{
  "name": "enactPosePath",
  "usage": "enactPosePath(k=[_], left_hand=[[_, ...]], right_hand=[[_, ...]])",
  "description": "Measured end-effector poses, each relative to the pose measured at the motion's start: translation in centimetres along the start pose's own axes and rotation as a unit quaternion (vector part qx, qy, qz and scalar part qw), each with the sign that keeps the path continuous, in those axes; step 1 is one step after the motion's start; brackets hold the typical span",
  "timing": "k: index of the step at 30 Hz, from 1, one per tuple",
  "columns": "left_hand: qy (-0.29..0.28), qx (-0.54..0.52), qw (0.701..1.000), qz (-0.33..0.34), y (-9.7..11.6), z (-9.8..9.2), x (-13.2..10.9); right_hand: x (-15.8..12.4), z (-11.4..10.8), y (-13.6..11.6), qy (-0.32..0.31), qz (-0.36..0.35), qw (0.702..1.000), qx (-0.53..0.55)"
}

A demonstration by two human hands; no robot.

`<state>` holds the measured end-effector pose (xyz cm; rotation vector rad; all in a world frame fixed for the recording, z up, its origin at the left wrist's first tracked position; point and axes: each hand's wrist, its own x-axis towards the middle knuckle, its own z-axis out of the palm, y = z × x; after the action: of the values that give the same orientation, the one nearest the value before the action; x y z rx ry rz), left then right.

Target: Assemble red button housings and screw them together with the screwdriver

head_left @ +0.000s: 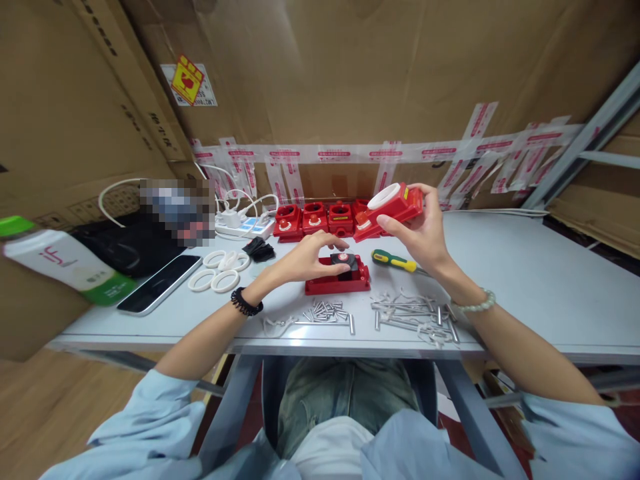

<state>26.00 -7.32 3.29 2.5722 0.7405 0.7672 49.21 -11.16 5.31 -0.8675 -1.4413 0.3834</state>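
My right hand (423, 230) grips a red plastic housing (393, 210) with a white ring on its face, held tilted above the table. My left hand (310, 257) rests with curled fingers on a flat red base (337, 280), pinching the black block with a red button (344, 260) that sits on it. A green and yellow screwdriver (395, 261) lies just right of the base, under my right hand.
Several red housings (313, 219) line the back of the grey table (525, 280). White rings (220, 270), a phone (160, 283), a power strip (245, 225) and a bottle (60, 260) lie left. Long screws (415, 317) and short screws (325, 312) lie near the front edge.
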Motion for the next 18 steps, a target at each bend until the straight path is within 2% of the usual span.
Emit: enactPosePath(k=[18], left_hand=[[-0.001, 0.000, 1.000, 0.011, -0.02, 0.01, 0.08]], right_hand=[[-0.11, -0.02, -0.24, -0.005, -0.003, 1.000, 0.010]])
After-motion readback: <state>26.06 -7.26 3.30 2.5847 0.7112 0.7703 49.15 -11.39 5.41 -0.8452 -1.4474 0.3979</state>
